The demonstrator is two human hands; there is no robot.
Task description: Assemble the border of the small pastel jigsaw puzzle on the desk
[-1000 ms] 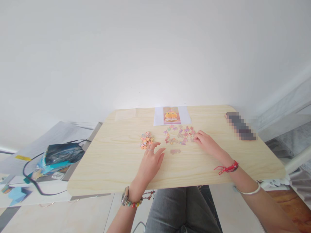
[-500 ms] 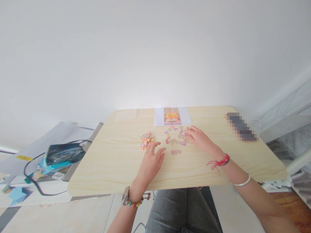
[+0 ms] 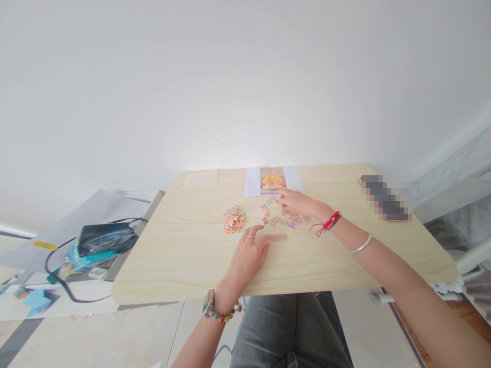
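"Report, please: how does the right side look on your feed?"

"From my end, the right hand (image 3: 300,203), with a red braided cord bracelet (image 3: 332,221) at its wrist and a smooth silver bangle (image 3: 362,243) farther up the forearm, reaches over the pale wood-grain desk (image 3: 172,260). Its fingers are bunched together above loose pink, lilac and yellow jigsaw pieces (image 3: 292,223). I cannot tell whether one is pinched there."

"Where do those lie?"

"Right of the desk's middle, just on the near side of a white paper sheet (image 3: 252,183) bearing a printed orange cartoon figure (image 3: 272,181). That sheet lies along the far edge."

"And over on the left?"

"I see the left hand (image 3: 249,255) coming in across the near edge, back upward, thumb and forefinger apart, with nothing visible between them. Just beside the thumb is a small, flat, pinkish strip of pieces (image 3: 279,237); I cannot say if they touch. Beyond the fingertips, on the side toward the left edge, sits a compact multicoloured heap of pieces (image 3: 233,220)."

"Anything near the corners?"

"A dark, pixelated oblong (image 3: 383,198) by the far right corner, and a pale flat rectangle (image 3: 201,178) by the far left."
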